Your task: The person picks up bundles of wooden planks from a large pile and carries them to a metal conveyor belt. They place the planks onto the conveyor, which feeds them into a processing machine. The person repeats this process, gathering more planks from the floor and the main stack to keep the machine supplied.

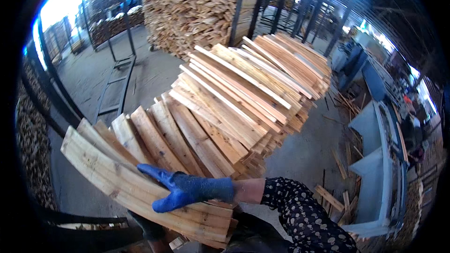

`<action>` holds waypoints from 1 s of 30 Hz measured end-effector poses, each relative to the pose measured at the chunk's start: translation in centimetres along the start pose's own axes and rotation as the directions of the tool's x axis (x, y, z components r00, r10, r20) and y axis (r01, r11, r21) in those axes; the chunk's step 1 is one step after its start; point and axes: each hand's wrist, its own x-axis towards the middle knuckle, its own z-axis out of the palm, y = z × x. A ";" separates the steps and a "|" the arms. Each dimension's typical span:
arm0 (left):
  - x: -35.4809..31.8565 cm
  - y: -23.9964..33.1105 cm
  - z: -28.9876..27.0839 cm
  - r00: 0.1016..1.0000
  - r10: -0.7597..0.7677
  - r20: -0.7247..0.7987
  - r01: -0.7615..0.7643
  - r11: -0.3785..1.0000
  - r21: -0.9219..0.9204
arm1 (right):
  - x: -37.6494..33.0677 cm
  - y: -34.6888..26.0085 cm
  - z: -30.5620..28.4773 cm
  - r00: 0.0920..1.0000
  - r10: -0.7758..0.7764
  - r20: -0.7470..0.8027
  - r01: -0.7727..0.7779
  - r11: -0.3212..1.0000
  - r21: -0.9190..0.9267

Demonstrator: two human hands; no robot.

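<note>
Clearly, plenty of wood is lying in order here: a long row of sawn planks [225, 98] is running away from the worker, layered and overlapping, while a tall plank stack [187, 9] is standing behind it like a wall. The near end is looking less settled, to my eye; its planks are fanning out unevenly with gaps between them. Nearest of all, a handful of front boards [112, 175] is lying slantwise across the worker's front, bunched together and out of line with the row, so I'm judging that part as unfinished. How many more boards are waiting, I can't tell from where I'm standing.

The right hand [187, 192], in a blue glove, is lying across those front boards with thumb and fingers spread apart, not clenching around any of them. The left hand [145, 220] is showing only as a dark shape below the boards; the wood is hiding most of it, so I can't say whether it is gripping anything.

Offcuts [330, 197] are littering the floor to the right, beside a pale blue machine frame [375, 197]. As for brands, labels or lettering, nothing readable is showing on the wood, the glove or the machinery
</note>
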 end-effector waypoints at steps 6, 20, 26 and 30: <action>-2.4 2.6 3.6 0.991 0.128 -0.026 -0.117 0.958 0.262 | -1.4 -0.8 -1.0 0.994 -0.096 0.051 0.082 0.973 0.218; -12.4 -6.8 22.5 0.894 -0.136 0.427 -0.154 0.803 0.576 | -24.7 -1.7 -9.0 0.832 -0.206 -0.515 0.394 0.873 0.287; -19.5 -16.6 33.5 0.589 -0.366 0.721 -0.226 0.781 0.582 | -39.6 0.6 -12.3 0.651 0.011 -0.759 0.465 0.785 0.409; -25.2 -24.5 39.7 0.506 -0.459 0.730 -0.188 0.767 0.613 | -49.6 4.6 -14.2 0.376 0.159 -0.913 0.406 0.858 0.316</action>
